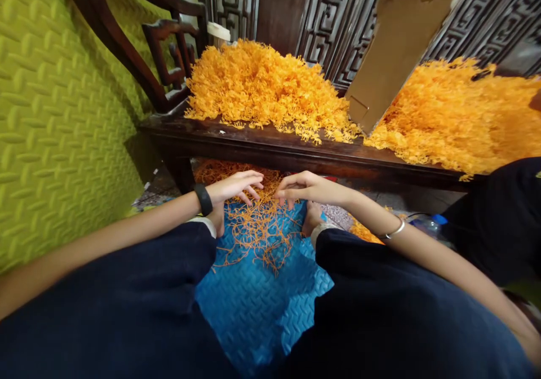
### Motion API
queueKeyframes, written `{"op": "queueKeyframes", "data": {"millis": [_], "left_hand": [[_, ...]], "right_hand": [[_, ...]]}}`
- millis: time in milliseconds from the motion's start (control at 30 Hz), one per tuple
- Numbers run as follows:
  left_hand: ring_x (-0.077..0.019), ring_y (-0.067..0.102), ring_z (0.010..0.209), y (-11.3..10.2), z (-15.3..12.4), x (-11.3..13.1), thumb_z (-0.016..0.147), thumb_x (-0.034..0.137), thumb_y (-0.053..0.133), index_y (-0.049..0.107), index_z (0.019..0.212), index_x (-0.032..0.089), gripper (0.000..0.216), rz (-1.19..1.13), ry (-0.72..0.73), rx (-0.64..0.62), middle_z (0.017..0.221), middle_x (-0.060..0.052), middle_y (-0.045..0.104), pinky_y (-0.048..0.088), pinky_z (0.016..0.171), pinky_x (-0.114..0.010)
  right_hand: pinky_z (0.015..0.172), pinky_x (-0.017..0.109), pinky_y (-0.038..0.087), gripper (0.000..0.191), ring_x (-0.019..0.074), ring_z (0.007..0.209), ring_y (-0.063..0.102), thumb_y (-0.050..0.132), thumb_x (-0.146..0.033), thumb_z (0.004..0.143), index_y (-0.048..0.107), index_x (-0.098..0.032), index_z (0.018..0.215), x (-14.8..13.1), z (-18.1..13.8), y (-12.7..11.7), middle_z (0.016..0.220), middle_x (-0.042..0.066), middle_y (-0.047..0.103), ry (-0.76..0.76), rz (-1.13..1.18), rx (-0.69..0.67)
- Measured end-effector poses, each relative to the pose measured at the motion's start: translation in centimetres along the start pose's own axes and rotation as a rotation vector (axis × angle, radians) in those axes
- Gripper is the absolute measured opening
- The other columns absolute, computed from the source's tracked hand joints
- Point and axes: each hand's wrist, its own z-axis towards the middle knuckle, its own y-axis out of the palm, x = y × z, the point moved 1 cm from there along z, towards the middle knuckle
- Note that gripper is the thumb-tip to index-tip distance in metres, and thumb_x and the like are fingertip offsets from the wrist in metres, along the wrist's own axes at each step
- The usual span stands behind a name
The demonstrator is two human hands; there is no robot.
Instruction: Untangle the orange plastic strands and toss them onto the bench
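My left hand (239, 186), with a black band on its wrist, reaches forward between my knees. Its fingers are spread and nothing shows in them. Facing it is my right hand (307, 187), its fingers loosely bent downward and apart, also with nothing visible in it. A small gap separates the two hands. Below them, thin orange strands (257, 227) lie tangled over a blue textured mat (245, 306). Whether any fingertip touches the strands I cannot tell. Just beyond, a heap of small orange plastic pieces (262, 86) rests on a dark wooden bench (270, 142).
An upright cardboard sheet (389, 47) divides that heap from a second orange heap (460, 120) at right. A yellow padded wall (51, 114) rises at left. Beside my right forearm are a blue-capped bottle (433, 224) and a person's dark clothing (499, 221).
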Motion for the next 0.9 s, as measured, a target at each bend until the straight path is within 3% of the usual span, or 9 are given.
{"op": "queueKeyframes", "data": {"millis": [333,500,633,733,833,900], "left_hand": [[-0.016,0.063,0.07,0.2,0.5,-0.5,0.078,0.026,0.061,0.057,0.098,0.013,0.024,0.093,-0.037,-0.018,0.102,-0.011,0.06,0.05,0.052,-0.025],[-0.0149,0.062,0.064,0.2,1.0,-0.6,0.073,0.019,0.063,0.054,0.088,0.014,0.018,0.077,-0.079,0.162,0.089,-0.008,0.058,0.049,0.049,-0.024],[-0.0166,0.063,0.068,0.1,1.0,-0.5,0.074,0.017,0.059,0.049,0.088,0.015,0.017,0.083,-0.111,0.26,0.089,-0.008,0.057,0.051,0.052,-0.025],[-0.0197,0.064,0.076,-0.1,0.9,-0.7,0.073,0.019,0.058,0.047,0.094,0.017,0.023,0.131,-0.107,0.273,0.087,-0.008,0.059,0.054,0.056,-0.028],[-0.0215,0.065,0.079,-0.6,1.1,-1.3,0.072,0.024,0.059,0.046,0.098,0.016,0.03,0.198,-0.111,0.274,0.086,-0.009,0.062,0.054,0.061,-0.029],[-0.0222,0.066,0.082,-1.1,1.7,-2.0,0.073,0.027,0.058,0.046,0.106,0.014,0.037,0.274,-0.128,0.263,0.092,-0.012,0.063,0.054,0.064,-0.029]], "right_hand": [[0.061,0.024,0.048,0.034,0.01,0.062,0.059,0.06,-0.045,0.077,0.064,-0.012,0.086,4.2,-1.6,-1.6,0.077,0.003,0.065,0.099,-0.036,0.061],[0.059,0.025,0.049,0.029,0.0106,0.06,0.06,0.061,-0.042,0.077,0.064,-0.013,0.082,5.5,-2.0,-1.8,0.074,0.003,0.066,0.162,-0.014,0.082],[0.045,0.023,0.043,0.023,0.0109,0.045,0.056,0.062,-0.035,0.077,0.061,-0.013,0.067,8.4,-2.3,-3.7,0.058,0.004,0.064,0.36,-0.013,0.293],[0.041,0.022,0.041,0.023,0.0098,0.04,0.051,0.059,-0.031,0.078,0.055,-0.015,0.062,10.3,-2.9,-4.9,0.052,0.004,0.061,0.392,-0.022,0.393],[0.047,0.023,0.045,0.017,0.0112,0.046,0.056,0.057,-0.027,0.077,0.059,-0.014,0.066,10.7,-3.8,-4.6,0.057,0.004,0.063,0.377,-0.015,0.332],[0.052,0.023,0.048,0.015,0.0125,0.055,0.06,0.056,-0.026,0.076,0.063,-0.013,0.074,10.3,-4.4,-3.7,0.064,0.004,0.066,0.361,-0.012,0.184]]}}
